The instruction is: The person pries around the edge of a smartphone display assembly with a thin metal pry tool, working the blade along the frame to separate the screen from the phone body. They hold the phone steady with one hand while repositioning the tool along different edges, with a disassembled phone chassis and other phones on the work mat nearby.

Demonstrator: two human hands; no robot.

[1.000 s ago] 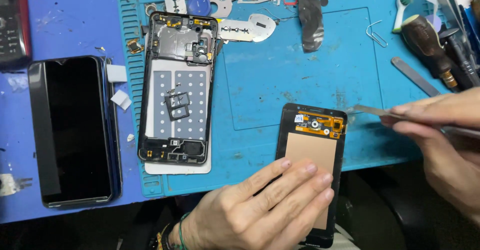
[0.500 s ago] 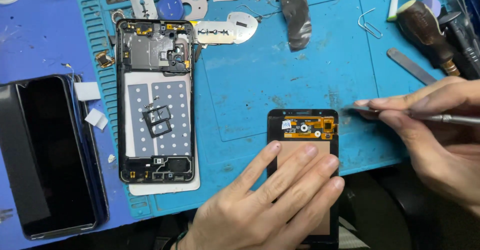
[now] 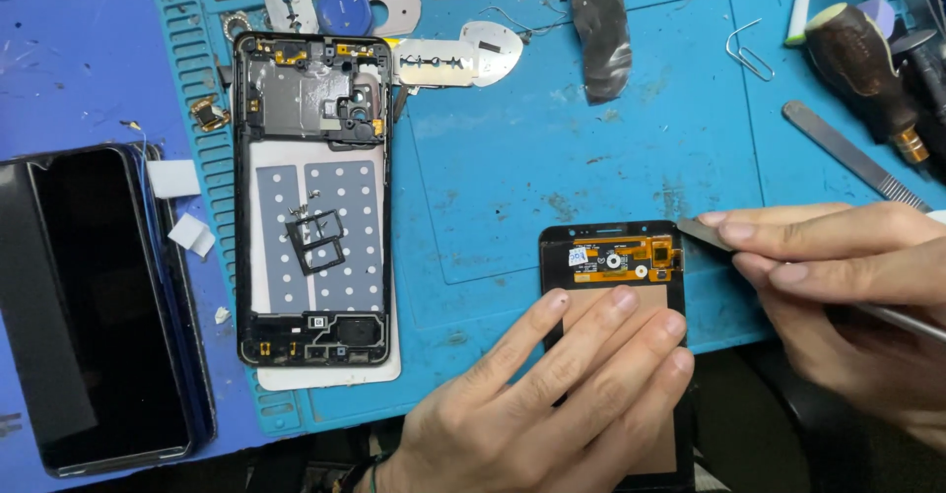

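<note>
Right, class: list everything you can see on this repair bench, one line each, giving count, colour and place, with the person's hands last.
Work mat: one, blue, centre.
Screen panel: one, black with orange flex, lower centre, under left fingers.
Opened phone frame: one, black and grey, centre left.
Dark phone: one, black, far left.
Paper clip: one, silver, upper right.
Wooden-handled tool: one, brown, top right.
Flat metal bar: one, grey, right.
Pry tool: one, metal, at panel's top right corner.
Left hand: presses panel.
Right hand: holds pry tool.

A black display panel [image 3: 613,257] lies face down at the blue mat's [image 3: 591,148] front edge, orange flex cable uppermost.
</note>
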